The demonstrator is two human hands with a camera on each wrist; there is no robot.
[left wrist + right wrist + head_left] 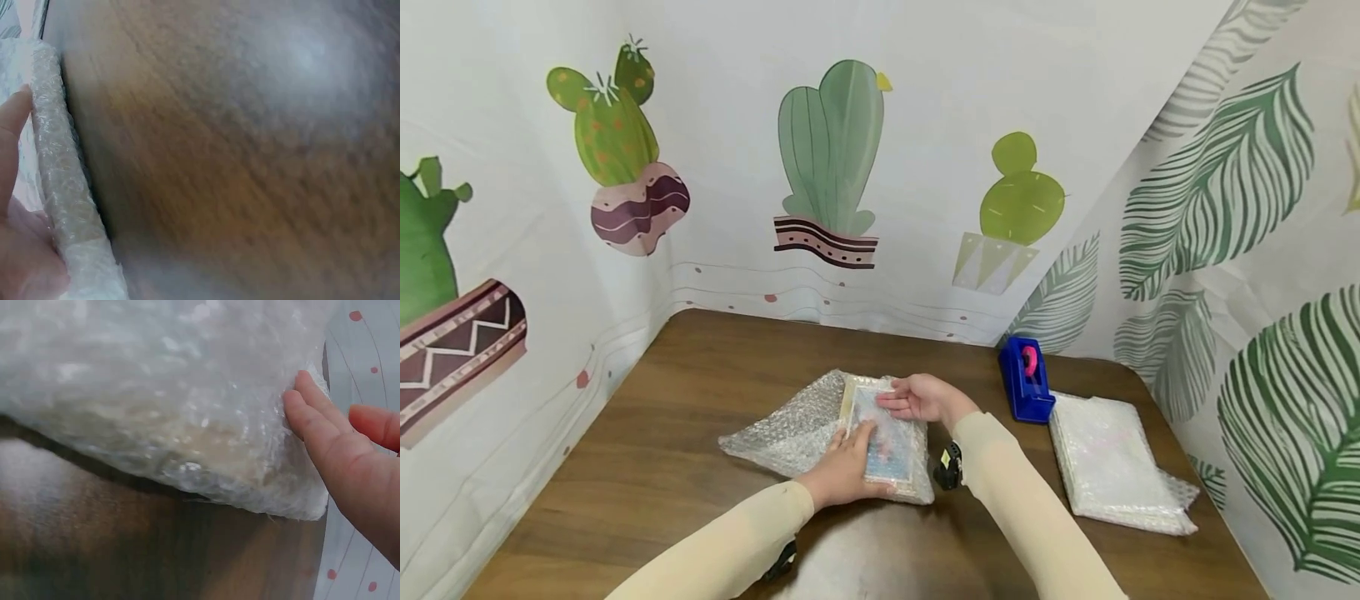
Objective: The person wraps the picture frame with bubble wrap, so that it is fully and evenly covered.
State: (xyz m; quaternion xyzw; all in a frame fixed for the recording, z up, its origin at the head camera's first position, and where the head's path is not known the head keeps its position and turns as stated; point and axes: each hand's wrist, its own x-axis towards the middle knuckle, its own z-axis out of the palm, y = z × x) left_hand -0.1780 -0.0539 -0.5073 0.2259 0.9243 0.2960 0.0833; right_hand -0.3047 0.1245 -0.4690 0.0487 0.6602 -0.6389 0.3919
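Note:
A flat rectangular framed picture (880, 433), blue with a pale gold edge, lies on the table under bubble wrap (790, 425). One loose flap of the wrap spreads out to the left. My left hand (844, 471) rests on the front part of the picture with fingers spread. In the left wrist view, a finger lies along the wrapped edge (62, 162). At the far right corner, my right hand (925, 398) touches the wrap with straight fingers. The right wrist view shows its fingertips against the bubble wrap (206, 412) near the corner.
A blue tape dispenser (1028, 383) with a pink core stands at the back right. In front of it lies another flat bundle (1108, 458) in bubble wrap. The brown wooden table (647, 467) meets a cactus-printed cloth (730, 167) at its back.

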